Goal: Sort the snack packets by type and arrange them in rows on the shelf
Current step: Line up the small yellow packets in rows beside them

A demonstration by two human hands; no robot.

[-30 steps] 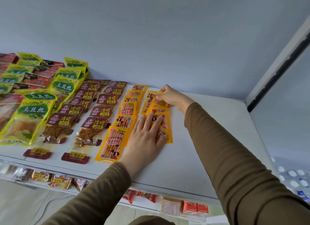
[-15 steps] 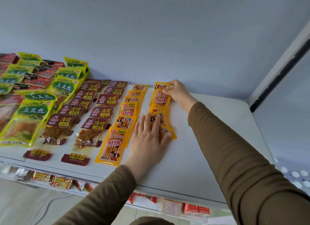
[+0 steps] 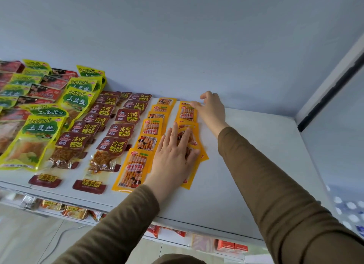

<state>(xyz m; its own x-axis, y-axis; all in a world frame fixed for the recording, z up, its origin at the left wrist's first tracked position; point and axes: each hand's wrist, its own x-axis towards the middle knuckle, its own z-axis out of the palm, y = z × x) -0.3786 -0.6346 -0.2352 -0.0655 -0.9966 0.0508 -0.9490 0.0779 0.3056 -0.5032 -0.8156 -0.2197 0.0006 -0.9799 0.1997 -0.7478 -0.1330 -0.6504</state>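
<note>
Nearest the camera, below the front edge of the white shelf (image 3: 226,194), a lower shelf (image 3: 197,242) shows red and orange packets, partly hidden.

On the white shelf, the left hand (image 3: 173,157) lies flat with straight, spread fingers pressing on a loose overlapping pile of yellow packets (image 3: 194,161); its grip is released, nothing curled round anything. Just to its left runs a finished row of yellow packets (image 3: 134,169) leading toward the back wall, the nearest one touching the side of the hand.

Further left stand two rows of brown packets (image 3: 116,143), then large green packets (image 3: 39,133), with red packets (image 3: 47,91) between the green ones near the back.

Beyond the left hand, the rear yellow packet (image 3: 187,113) of the second row lies flat close to the back wall (image 3: 197,47). The right hand (image 3: 212,110) reaches over there in a brown sleeve: its thumb touches the packet's far right corner, while the fingers arch loosely above the shelf near the wall. Its grip looks relaxed and partly open, holding nothing.
</note>
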